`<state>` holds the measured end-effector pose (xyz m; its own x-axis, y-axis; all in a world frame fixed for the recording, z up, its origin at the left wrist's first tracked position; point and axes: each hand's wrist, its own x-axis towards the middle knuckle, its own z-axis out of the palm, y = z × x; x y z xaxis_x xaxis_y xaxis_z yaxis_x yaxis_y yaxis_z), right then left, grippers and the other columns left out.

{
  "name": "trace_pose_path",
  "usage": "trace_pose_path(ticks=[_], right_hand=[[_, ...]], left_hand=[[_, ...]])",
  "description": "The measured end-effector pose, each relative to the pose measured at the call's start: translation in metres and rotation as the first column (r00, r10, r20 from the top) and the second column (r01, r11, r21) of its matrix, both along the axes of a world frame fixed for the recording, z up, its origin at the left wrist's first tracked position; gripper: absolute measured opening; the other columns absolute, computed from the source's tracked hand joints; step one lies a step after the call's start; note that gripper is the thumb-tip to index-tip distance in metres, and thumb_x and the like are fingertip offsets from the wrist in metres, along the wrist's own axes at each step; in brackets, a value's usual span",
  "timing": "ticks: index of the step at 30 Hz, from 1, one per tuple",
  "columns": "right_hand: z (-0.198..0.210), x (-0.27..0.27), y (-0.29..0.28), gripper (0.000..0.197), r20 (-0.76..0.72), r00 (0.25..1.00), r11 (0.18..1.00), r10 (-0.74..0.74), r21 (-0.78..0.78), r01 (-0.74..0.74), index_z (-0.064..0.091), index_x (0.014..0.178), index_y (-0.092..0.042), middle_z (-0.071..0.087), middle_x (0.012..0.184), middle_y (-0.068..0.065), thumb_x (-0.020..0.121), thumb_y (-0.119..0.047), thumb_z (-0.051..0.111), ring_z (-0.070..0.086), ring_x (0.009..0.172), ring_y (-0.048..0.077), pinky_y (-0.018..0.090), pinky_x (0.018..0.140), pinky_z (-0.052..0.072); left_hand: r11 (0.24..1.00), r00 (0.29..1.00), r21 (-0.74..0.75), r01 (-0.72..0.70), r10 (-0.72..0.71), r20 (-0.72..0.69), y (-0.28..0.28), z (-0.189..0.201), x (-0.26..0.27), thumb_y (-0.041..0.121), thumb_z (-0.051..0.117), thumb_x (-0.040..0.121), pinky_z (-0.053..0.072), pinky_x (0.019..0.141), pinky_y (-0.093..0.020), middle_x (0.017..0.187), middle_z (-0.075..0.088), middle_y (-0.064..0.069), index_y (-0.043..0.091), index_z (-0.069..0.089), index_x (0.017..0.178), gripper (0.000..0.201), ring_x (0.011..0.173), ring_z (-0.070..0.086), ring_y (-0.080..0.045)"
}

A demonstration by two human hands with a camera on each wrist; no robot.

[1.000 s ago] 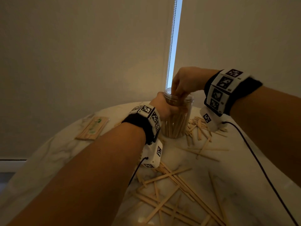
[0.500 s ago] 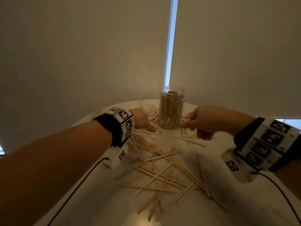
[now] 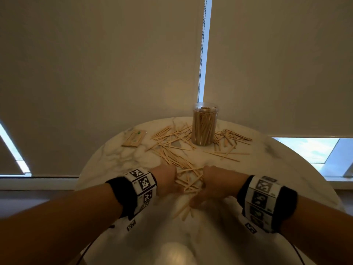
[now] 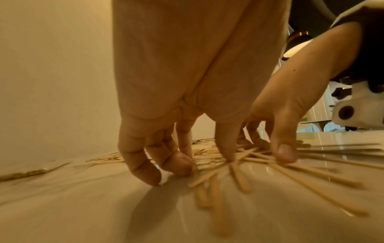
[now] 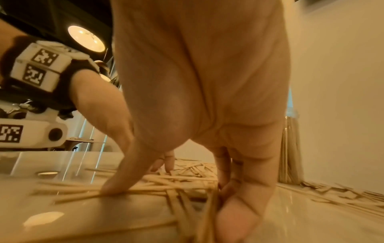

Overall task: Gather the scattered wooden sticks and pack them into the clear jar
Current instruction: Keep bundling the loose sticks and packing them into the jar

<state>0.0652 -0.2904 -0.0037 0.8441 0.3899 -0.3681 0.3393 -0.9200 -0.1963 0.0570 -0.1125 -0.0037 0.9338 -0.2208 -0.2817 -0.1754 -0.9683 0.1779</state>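
The left hand [image 3: 168, 181] and right hand [image 3: 212, 185], fingers loosely spread, raked crossed wooden sticks [image 3: 188, 180]; a hasty squeeze risked scattering them.

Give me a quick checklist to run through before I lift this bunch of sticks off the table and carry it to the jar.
1. Both hands on the pile: ok. The left hand and right hand bracket the near sticks.
2. Sticks firmly gripped: cannot tell. Fingertips press on them, but no closed grip shows.
3. Bunch aligned: not ok. The sticks lie crossed and fanned.
4. Jar upright and lidless: ok.
5. Room in the jar: cannot tell. It looks nearly full.
6. Path to the jar: ok for a lifted carry, though loose sticks lie scattered between.
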Motion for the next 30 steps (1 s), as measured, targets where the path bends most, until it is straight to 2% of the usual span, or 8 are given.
trace_pose_path(ticks=[3,7,11,15,19,21,24,30], right_hand=[[0.005,-0.011,0.011,0.043,0.063,0.998,1.0,0.027,0.009,-0.028,0.068,0.111,-0.013,0.065,0.097,0.004,0.085,-0.046,0.07,0.061,0.094,0.022,0.025,0.075,0.046],[0.003,-0.014,0.014,0.026,0.109,0.991,0.994,-0.083,0.078,0.075,0.071,0.103,-0.002,0.062,0.087,0.008,0.092,-0.025,0.062,0.059,0.082,0.022,0.028,0.066,0.044],[0.009,-0.023,0.012,0.026,0.127,0.977,0.968,-0.173,0.202,0.145,0.071,0.105,0.0,0.071,0.102,0.015,0.09,-0.021,0.066,0.068,0.094,0.028,0.032,0.074,0.055],[0.013,-0.027,-0.003,0.015,0.101,0.973,0.977,-0.208,0.072,0.201,0.067,0.094,-0.005,0.071,0.094,0.006,0.087,-0.018,0.07,0.064,0.073,0.017,0.028,0.066,0.056],[0.015,-0.034,-0.005,0.028,-0.072,0.986,0.979,-0.148,0.128,0.156,0.07,0.112,-0.001,0.073,0.108,0.013,0.089,-0.015,0.064,0.068,0.083,0.019,0.035,0.082,0.06],[0.02,-0.041,-0.006,0.032,-0.073,0.992,0.993,-0.102,0.055,0.107,0.07,0.115,-0.005,0.072,0.112,0.011,0.09,-0.025,0.065,0.068,0.095,0.023,0.037,0.091,0.056],[0.017,-0.051,-0.014,0.035,-0.051,0.998,0.993,-0.048,-0.107,0.042,0.074,0.109,-0.012,0.074,0.104,0.005,0.085,-0.037,0.072,0.069,0.096,0.022,0.032,0.087,0.057],[0.012,-0.055,-0.035,0.022,-0.059,0.994,0.983,-0.089,-0.164,0.079,0.075,0.1,-0.008,0.076,0.092,0.007,0.082,-0.013,0.065,0.064,0.073,0.018,0.031,0.076,0.058]], left_hand=[[0.998,0.999,-0.055,0.039,-0.037,0.035,-0.009,0.0,-0.008,0.041,0.061,0.095,0.048,0.085,-0.029,0.119,0.067,-0.008,0.01,0.065,0.121,0.04,0.108,0.062,-0.024],[0.993,0.995,-0.091,0.071,-0.064,0.075,-0.019,-0.007,-0.017,0.032,0.071,0.089,0.051,0.083,-0.033,0.11,0.07,-0.008,0.01,0.068,0.115,0.034,0.1,0.064,-0.025],[0.97,0.986,-0.217,-0.11,0.134,0.096,-0.023,-0.006,-0.017,0.03,0.062,0.094,0.053,0.078,-0.034,0.109,0.068,-0.009,0.009,0.058,0.115,0.03,0.094,0.066,-0.025],[0.982,0.987,-0.109,-0.157,0.158,-0.002,-0.027,-0.003,-0.021,0.066,0.053,0.09,0.054,0.069,-0.029,0.061,0.065,-0.003,0.009,0.059,0.072,0.06,0.054,0.062,-0.016],[0.999,0.998,-0.009,0.033,-0.034,-0.05,-0.041,-0.005,-0.023,0.057,0.064,0.087,0.057,0.077,-0.03,0.087,0.077,-0.007,0.009,0.074,0.097,0.051,0.07,0.067,-0.015],[0.997,0.998,0.056,0.056,-0.054,-0.035,-0.045,-0.004,-0.02,0.048,0.069,0.088,0.056,0.074,-0.029,0.078,0.073,-0.003,0.01,0.071,0.086,0.038,0.072,0.065,-0.016],[0.988,0.998,0.138,0.067,-0.067,-0.006,-0.045,0.001,-0.012,0.038,0.07,0.089,0.042,0.058,-0.028,0.06,0.049,-0.002,0.013,0.05,0.062,0.042,0.063,0.05,-0.018],[0.996,1.0,0.088,0.025,-0.024,-0.01,-0.042,0.003,-0.006,0.052,0.065,0.09,0.044,0.059,-0.03,0.071,0.053,-0.007,0.007,0.061,0.078,0.046,0.065,0.052,-0.02]])
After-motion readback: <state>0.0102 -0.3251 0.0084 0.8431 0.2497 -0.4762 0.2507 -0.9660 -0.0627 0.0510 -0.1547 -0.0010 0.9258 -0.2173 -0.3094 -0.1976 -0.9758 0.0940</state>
